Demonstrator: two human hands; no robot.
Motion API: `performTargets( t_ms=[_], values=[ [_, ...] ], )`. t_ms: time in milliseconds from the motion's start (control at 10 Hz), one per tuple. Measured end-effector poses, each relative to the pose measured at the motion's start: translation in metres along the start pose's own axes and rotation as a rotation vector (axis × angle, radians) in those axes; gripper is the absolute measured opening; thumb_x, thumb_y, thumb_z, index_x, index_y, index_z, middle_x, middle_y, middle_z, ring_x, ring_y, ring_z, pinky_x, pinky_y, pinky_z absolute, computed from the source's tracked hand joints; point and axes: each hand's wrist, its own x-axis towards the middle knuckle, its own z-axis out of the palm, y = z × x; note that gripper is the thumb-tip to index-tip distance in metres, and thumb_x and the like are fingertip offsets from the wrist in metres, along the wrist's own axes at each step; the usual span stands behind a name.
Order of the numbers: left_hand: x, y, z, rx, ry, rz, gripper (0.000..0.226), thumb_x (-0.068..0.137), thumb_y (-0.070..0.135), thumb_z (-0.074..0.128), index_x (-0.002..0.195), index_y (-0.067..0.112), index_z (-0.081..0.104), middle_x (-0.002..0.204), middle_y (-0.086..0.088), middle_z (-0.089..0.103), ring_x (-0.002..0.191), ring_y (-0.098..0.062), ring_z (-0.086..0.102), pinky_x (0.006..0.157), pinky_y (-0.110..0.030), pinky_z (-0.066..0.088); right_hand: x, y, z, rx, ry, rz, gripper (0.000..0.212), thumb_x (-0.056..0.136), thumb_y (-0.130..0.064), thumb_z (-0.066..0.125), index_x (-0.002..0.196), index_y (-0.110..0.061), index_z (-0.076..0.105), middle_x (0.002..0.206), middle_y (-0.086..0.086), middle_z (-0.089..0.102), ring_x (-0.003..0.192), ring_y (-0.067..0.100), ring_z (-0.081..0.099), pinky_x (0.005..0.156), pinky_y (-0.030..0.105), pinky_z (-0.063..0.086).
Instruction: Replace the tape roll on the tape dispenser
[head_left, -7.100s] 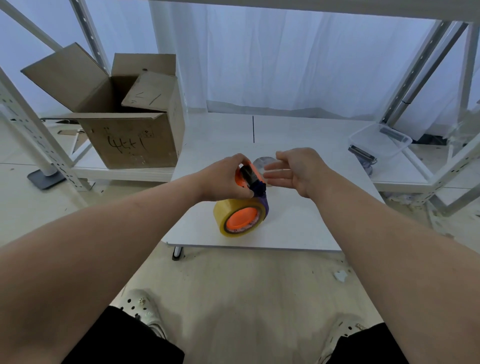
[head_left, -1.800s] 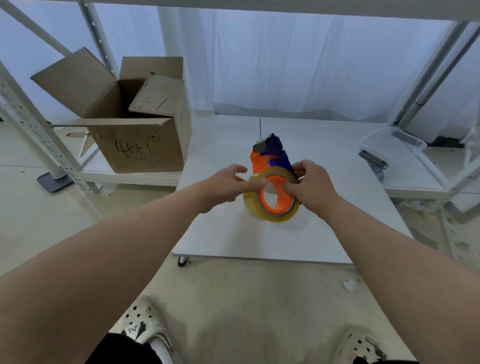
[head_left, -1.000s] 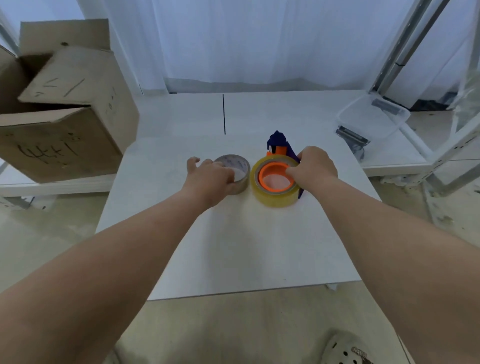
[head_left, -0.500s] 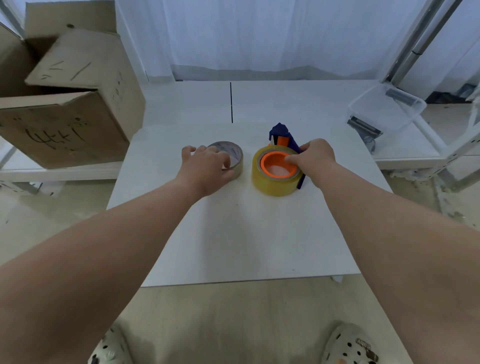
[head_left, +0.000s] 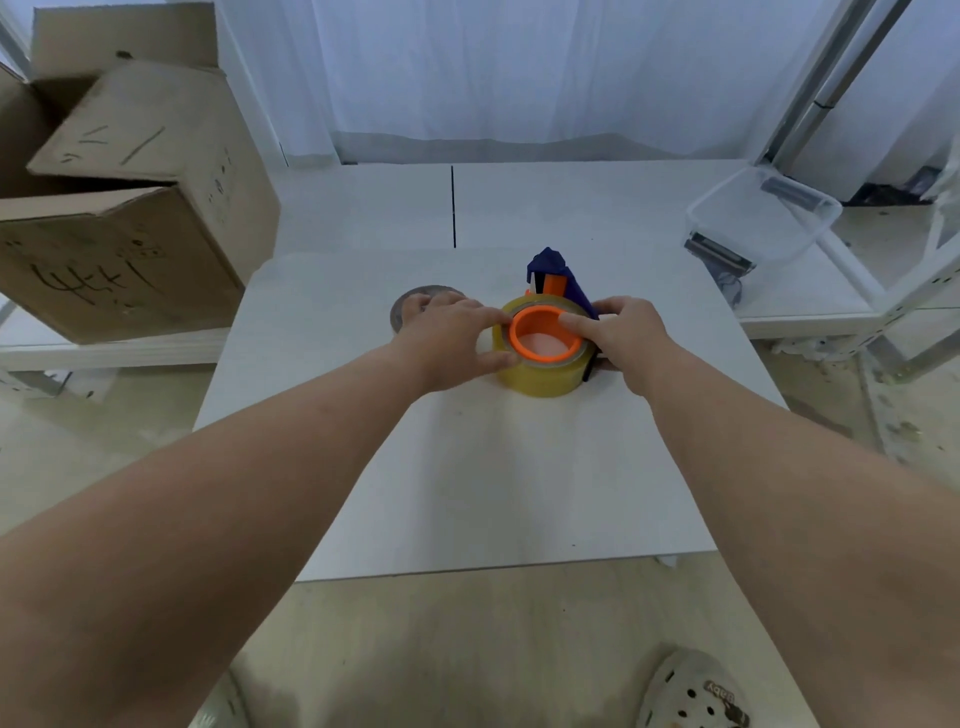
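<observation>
Table: We log a white flat tabletop (head_left: 467, 467); the work sits past its middle.
Left hand: The left hand (head_left: 447, 338) has left the grey roll it rested on half a second ago. It now cups the left wall of the yellow translucent tape roll (head_left: 540, 376), thumb on the near side and forefinger along the far rim.
Right hand: The right hand (head_left: 623, 332) has not shifted. Its fingers lie nearly straight across the roll's top and the hub's rim, pressing down; the thumb is hidden.
Roll position: The yellow roll lies flat, ringed round the orange plastic hub (head_left: 543, 358).
Dispenser: The dark blue plastic tape dispenser (head_left: 556, 267) lies on its side under the roll, nose pointing away.
Old roll: The thin grey tape roll (head_left: 402, 312) is set aside, just behind the left hand.
Meaning: We judge the swap is nearly done; both hands are seating the roll. Threading the tape seems to remain.
Far field: A brown cardboard box (head_left: 104, 260) stands far left, and a clear plastic tub (head_left: 753, 223) far right.
</observation>
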Motion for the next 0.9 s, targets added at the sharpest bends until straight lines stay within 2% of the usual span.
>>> performTargets(
  t_ms=[100,200,300,400,500,600,700,800,900],
  values=[
    [0.001,0.001,-0.003,-0.002,-0.013,-0.023,0.054,0.083,0.065,0.047,0.133,0.044,0.043,0.141,0.005,0.047,0.139,-0.023,0.026,0.109,-0.05,0.017,-0.002,0.002,-0.001,-0.141,0.067,-0.065,0.06,0.072,-0.036,0.078,0.122,-0.013,0.056,0.117,0.012,0.063,0.105,0.029,0.062,0.089,0.046,0.055],
    [0.001,0.003,-0.006,-0.004,-0.031,-0.045,0.054,0.082,0.066,0.048,0.132,0.046,0.043,0.141,0.004,0.046,0.139,-0.024,0.026,0.109,-0.05,0.018,-0.005,0.005,-0.001,-0.144,0.093,-0.105,0.061,0.074,-0.034,0.076,0.128,-0.013,0.055,0.119,0.011,0.063,0.108,0.028,0.062,0.093,0.047,0.053],
    [0.001,0.005,-0.008,-0.003,-0.05,-0.065,0.054,0.082,0.066,0.048,0.133,0.047,0.042,0.142,0.003,0.044,0.138,-0.026,0.026,0.107,-0.05,0.019,-0.01,0.008,-0.002,-0.05,0.068,-0.095,0.044,0.08,-0.021,0.071,0.122,-0.01,0.062,0.108,0.013,0.068,0.103,0.031,0.065,0.093,0.048,0.053],
    [0.0,0.006,-0.007,-0.018,-0.065,-0.085,0.054,0.083,0.065,0.048,0.134,0.047,0.041,0.142,0.001,0.043,0.137,-0.028,0.027,0.106,-0.05,0.021,-0.016,0.011,-0.001,0.112,0.048,-0.072,0.022,0.086,-0.017,0.067,0.107,-0.01,0.068,0.103,0.015,0.07,0.105,0.036,0.064,0.092,0.052,0.053],
    [-0.001,0.007,-0.006,-0.032,-0.071,-0.096,0.055,0.083,0.064,0.049,0.135,0.046,0.04,0.142,0.0,0.043,0.137,-0.029,0.026,0.105,-0.05,0.021,-0.017,0.013,0.0,0.205,0.064,-0.039,0.032,0.087,-0.018,0.066,0.116,-0.005,0.065,0.106,0.014,0.068,0.109,0.035,0.062,0.092,0.045,0.054],
    [-0.001,0.006,-0.005,-0.049,-0.047,-0.092,0.054,0.083,0.063,0.051,0.133,0.046,0.042,0.143,0.001,0.042,0.137,-0.027,0.026,0.106,-0.049,0.019,-0.017,0.013,0.0,0.239,0.067,-0.007,0.033,0.086,-0.019,0.068,0.115,-0.004,0.063,0.106,0.012,0.066,0.112,0.035,0.061,0.095,0.045,0.052],
    [-0.003,0.008,-0.007,-0.055,-0.021,-0.082,0.051,0.083,0.061,0.053,0.13,0.042,0.046,0.143,0.001,0.043,0.138,-0.025,0.025,0.108,-0.047,0.017,-0.018,0.011,-0.002,0.21,0.067,-0.002,0.018,0.087,-0.022,0.067,0.099,-0.01,0.063,0.093,0.008,0.064,0.11,0.037,0.061,0.095,0.047,0.052],
    [-0.009,0.011,-0.013,-0.079,-0.007,-0.083,0.051,0.083,0.058,0.054,0.13,0.037,0.048,0.141,0.0,0.044,0.137,-0.025,0.027,0.109,-0.046,0.018,-0.018,0.01,-0.002,0.084,0.079,-0.033,0.014,0.088,-0.022,0.065,0.095,-0.011,0.061,0.085,0.002,0.061,0.098,0.029,0.061,0.096,0.045,0.051],
    [-0.021,0.013,-0.03,-0.064,0.038,-0.073,0.051,0.085,0.056,0.053,0.13,0.033,0.049,0.14,-0.002,0.046,0.136,-0.025,0.028,0.107,-0.044,0.019,-0.029,-0.003,-0.007,-0.109,0.118,-0.084,0.016,0.087,-0.022,0.061,0.096,-0.008,0.062,0.082,0.0,0.058,0.09,0.022,0.056,0.09,0.04,0.052]
  ],
)
